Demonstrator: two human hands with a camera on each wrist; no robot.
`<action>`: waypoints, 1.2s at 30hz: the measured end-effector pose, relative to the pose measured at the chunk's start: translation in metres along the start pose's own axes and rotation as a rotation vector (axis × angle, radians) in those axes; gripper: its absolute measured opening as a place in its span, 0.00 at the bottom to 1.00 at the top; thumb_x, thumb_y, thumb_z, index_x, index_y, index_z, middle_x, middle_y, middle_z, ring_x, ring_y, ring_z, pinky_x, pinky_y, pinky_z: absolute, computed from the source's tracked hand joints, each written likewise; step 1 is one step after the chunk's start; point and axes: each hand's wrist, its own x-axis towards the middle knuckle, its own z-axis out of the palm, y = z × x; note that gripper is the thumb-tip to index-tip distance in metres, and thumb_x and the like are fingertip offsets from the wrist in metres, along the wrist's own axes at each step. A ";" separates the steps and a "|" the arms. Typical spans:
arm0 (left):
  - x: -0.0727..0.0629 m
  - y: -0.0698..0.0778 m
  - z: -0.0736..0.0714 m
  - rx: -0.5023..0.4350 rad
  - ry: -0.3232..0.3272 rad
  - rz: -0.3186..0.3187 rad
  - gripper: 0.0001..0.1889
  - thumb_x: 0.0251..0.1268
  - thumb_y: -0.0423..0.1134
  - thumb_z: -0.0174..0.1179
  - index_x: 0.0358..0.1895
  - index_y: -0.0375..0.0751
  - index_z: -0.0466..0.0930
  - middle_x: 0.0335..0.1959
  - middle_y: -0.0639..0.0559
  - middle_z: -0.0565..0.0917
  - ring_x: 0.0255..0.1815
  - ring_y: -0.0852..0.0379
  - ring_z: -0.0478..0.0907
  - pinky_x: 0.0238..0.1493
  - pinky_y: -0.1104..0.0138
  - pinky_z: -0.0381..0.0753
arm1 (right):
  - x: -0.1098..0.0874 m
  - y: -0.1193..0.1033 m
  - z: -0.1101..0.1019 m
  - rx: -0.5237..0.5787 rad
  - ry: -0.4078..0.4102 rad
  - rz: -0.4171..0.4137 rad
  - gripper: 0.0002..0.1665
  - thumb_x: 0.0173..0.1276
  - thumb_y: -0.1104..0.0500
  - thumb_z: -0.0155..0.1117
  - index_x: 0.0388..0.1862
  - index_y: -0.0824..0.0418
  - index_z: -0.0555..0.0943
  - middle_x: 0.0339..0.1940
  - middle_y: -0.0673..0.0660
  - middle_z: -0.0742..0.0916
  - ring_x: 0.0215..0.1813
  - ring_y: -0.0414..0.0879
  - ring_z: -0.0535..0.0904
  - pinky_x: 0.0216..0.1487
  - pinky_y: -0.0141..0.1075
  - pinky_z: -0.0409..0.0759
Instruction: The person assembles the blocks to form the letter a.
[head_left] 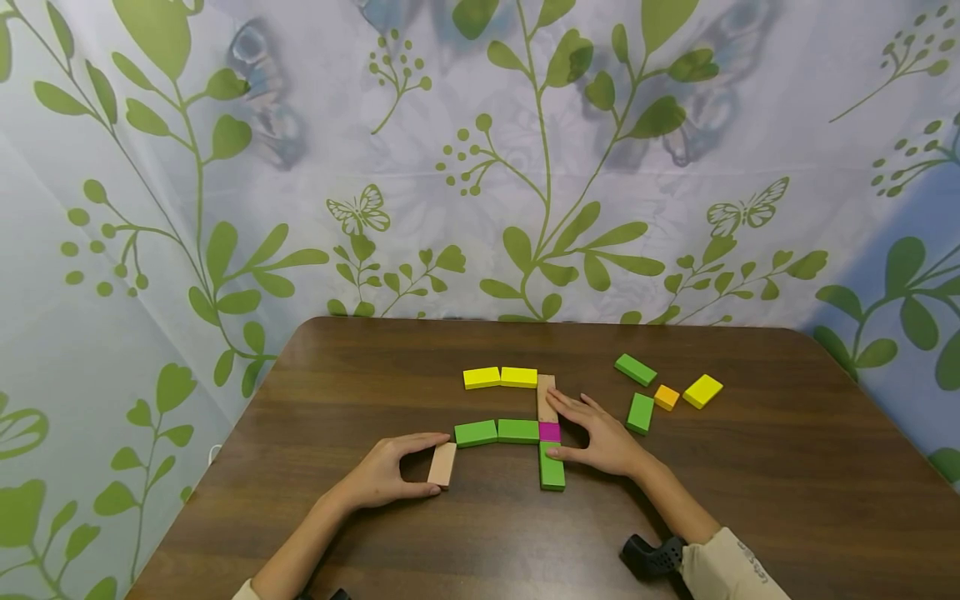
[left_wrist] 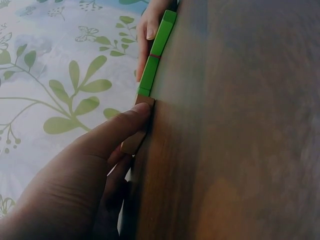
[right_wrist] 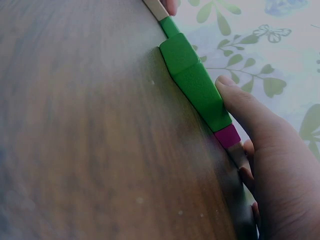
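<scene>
In the head view, a person works over toy blocks on a dark wood table [head_left: 315,392], the left hand [head_left: 382,473] pinching a wooden block [head_left: 442,465] in a grip narrowed to the block's length, thumb at its near end, just beside a row of two green blocks [head_left: 518,431]. The right hand [head_left: 603,437] has its grip spread wide, clasping nothing, thumb on a third green block [head_left: 552,468] and fingers on a second wooden block [head_left: 546,402], with a magenta block [head_left: 550,432] between the two. Two yellow blocks [head_left: 519,377] run leftward from the far end; two loose green blocks [head_left: 640,412], an orange block [head_left: 667,397] and another yellow block [head_left: 702,391] lie off to the right. In the left wrist view, the thumb presses the wooden block's end, and the green row stretches beyond toward the other hand. In the right wrist view, the thumb rests against the third green block, the magenta block next along.
</scene>
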 end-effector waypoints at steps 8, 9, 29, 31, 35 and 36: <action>0.000 0.001 0.000 0.000 0.005 0.004 0.35 0.50 0.55 0.67 0.63 0.50 0.70 0.60 0.59 0.73 0.61 0.56 0.69 0.57 0.54 0.69 | 0.000 0.000 0.000 -0.006 0.006 -0.009 0.51 0.56 0.36 0.64 0.73 0.54 0.57 0.72 0.52 0.60 0.68 0.48 0.61 0.68 0.55 0.44; 0.000 0.001 0.000 0.000 0.008 0.008 0.35 0.49 0.55 0.67 0.63 0.50 0.70 0.60 0.59 0.73 0.61 0.55 0.69 0.57 0.54 0.69 | 0.000 0.000 0.000 -0.012 0.005 -0.011 0.51 0.56 0.36 0.64 0.73 0.55 0.57 0.72 0.52 0.60 0.68 0.49 0.61 0.68 0.55 0.44; -0.001 0.000 -0.002 0.007 0.024 -0.011 0.30 0.54 0.55 0.64 0.62 0.50 0.73 0.58 0.58 0.75 0.59 0.56 0.70 0.57 0.55 0.70 | 0.001 -0.001 0.000 -0.020 0.025 -0.036 0.51 0.56 0.37 0.64 0.72 0.57 0.58 0.72 0.56 0.62 0.67 0.52 0.63 0.66 0.57 0.46; 0.000 0.000 -0.002 0.003 0.024 -0.017 0.28 0.57 0.54 0.62 0.61 0.50 0.73 0.58 0.58 0.75 0.60 0.57 0.70 0.57 0.55 0.70 | 0.001 -0.001 -0.001 -0.020 0.021 -0.034 0.51 0.56 0.37 0.64 0.72 0.57 0.58 0.72 0.56 0.62 0.67 0.52 0.63 0.66 0.57 0.46; 0.001 -0.001 -0.001 -0.006 0.027 -0.019 0.25 0.61 0.52 0.59 0.61 0.50 0.73 0.58 0.58 0.75 0.60 0.57 0.70 0.57 0.55 0.70 | 0.001 -0.001 -0.001 -0.016 0.009 -0.022 0.51 0.56 0.37 0.64 0.73 0.56 0.57 0.72 0.55 0.61 0.68 0.51 0.62 0.67 0.56 0.45; 0.001 -0.001 -0.001 -0.005 0.028 -0.018 0.24 0.61 0.52 0.59 0.61 0.50 0.74 0.58 0.58 0.75 0.60 0.57 0.70 0.57 0.55 0.70 | 0.001 0.000 -0.001 -0.016 0.006 -0.020 0.51 0.56 0.36 0.64 0.73 0.56 0.57 0.72 0.54 0.61 0.68 0.51 0.62 0.67 0.56 0.45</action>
